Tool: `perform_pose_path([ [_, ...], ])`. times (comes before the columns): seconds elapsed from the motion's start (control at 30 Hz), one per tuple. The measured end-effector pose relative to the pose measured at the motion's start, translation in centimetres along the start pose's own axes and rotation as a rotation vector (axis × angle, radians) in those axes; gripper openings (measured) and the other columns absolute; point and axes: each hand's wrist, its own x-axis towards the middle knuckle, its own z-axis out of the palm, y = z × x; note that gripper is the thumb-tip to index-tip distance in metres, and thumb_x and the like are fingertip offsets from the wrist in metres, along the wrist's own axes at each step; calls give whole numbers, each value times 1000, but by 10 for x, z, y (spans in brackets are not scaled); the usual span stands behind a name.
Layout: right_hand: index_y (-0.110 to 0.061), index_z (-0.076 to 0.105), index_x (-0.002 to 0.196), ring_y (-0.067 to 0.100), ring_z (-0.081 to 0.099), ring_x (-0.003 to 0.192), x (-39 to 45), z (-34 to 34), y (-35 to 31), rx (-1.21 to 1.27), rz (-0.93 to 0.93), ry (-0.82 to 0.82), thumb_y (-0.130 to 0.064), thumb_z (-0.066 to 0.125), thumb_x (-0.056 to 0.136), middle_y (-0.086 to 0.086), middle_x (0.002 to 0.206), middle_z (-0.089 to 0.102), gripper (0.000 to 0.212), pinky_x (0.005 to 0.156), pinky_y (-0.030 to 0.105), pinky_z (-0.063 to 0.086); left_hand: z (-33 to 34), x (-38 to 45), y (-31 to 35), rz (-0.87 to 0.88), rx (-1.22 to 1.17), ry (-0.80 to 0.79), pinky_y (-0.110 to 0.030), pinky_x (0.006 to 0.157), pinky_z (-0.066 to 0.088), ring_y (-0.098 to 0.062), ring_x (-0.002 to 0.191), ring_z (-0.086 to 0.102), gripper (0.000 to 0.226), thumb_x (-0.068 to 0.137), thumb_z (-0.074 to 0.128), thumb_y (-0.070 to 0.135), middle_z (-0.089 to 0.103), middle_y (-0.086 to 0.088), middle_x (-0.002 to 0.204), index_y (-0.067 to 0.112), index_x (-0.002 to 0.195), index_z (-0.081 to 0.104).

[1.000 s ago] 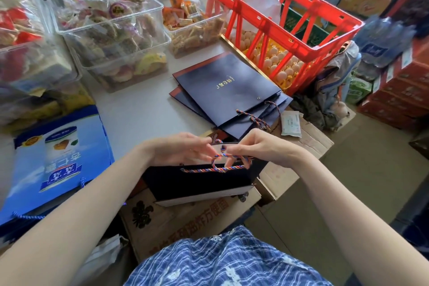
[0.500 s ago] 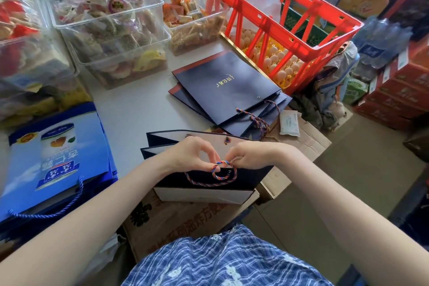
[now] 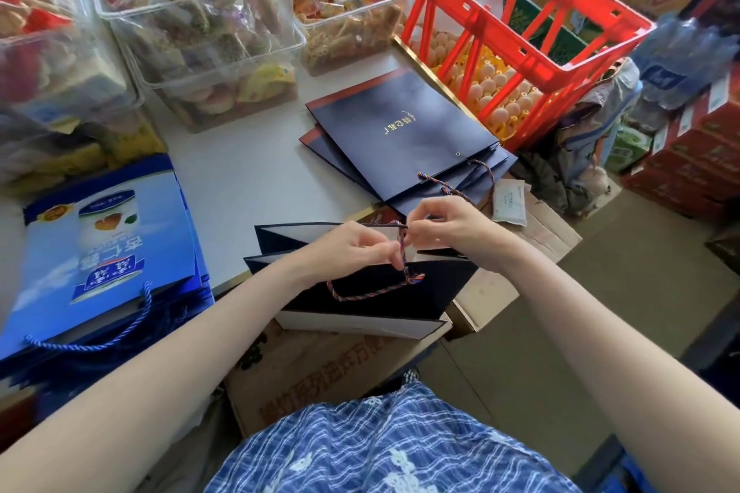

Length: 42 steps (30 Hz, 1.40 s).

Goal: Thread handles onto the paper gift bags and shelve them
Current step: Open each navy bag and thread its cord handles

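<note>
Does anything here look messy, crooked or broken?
Nothing looks broken or spilled. The flat navy bags on the table are fanned unevenly rather than squared up, and the open bag being worked on overhangs the table edge onto a cardboard box. Both hands, left hand and right hand, pinch its cord.

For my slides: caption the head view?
Both hands pinch a cord at a navy bag.

Bare forearms; blue-and-white plaid garment (image 3: 384,448) with white flowers.
</note>
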Motion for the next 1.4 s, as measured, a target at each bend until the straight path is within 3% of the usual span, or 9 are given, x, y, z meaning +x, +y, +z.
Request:
perform_pose_path([
  [0.13,-5,59,79,7,64,71,-5,7,4,158,-40,101,-4,58,89,4,75,68,11,76,26,53,3,12,15,-421,-178,-31,-17,72,43,-9,71,58,45,99,38,40,70,-1,88,13,85,71],
  [0.27,-5,64,81,1,56,63,-12,7,9,221,-112,171,-6,63,87,-8,70,66,6,61,18,43,2,28,25,-533,-397,-60,-10,46,28,-2,50,36,29,96,48,33,63,7,76,13,86,66],
  [0.37,-3,68,85,4,54,64,-18,2,12,203,-93,118,-6,65,85,-1,79,67,5,61,18,42,1,31,28,-572,-382,-29,-11,44,24,-1,45,31,14,91,59,22,46,7,64,12,84,65],
  [0.47,-3,68,87,8,54,62,-20,-6,11,136,-25,49,-7,65,86,3,76,65,5,64,18,46,4,24,27,-484,-387,162,-11,44,33,-2,48,40,3,83,66,12,48,4,63,11,82,65],
  [0.57,-4,65,86,6,58,57,-15,-10,7,39,30,30,-3,62,87,6,70,65,3,60,17,48,11,12,20,-239,-251,281,-9,50,45,-6,63,55,8,83,68,11,59,1,71,15,78,63],
  [0.77,-4,66,87,10,59,55,1,6,-3,-90,35,116,0,59,87,10,73,67,8,50,12,43,20,9,5,60,125,409,-29,74,55,-11,76,68,12,81,71,14,69,4,77,24,76,65],
  [0.93,-8,66,84,11,64,61,3,20,5,-53,5,281,-6,67,83,8,74,70,3,57,16,46,18,8,3,57,-23,435,-25,72,56,-12,73,69,23,78,72,6,70,3,75,26,72,62],
  [1.07,-10,70,92,8,65,74,-4,18,4,-23,3,197,-12,72,79,4,84,71,13,72,25,52,15,9,6,34,-43,435,-19,71,55,-10,71,67,15,78,73,7,69,-1,78,19,76,63],
  [1.4,-4,71,91,10,57,71,-6,15,-4,36,43,157,6,60,83,12,83,66,17,64,16,49,11,9,13,-124,-326,389,-21,61,56,-15,65,69,16,80,70,2,70,-14,78,6,91,59],
])
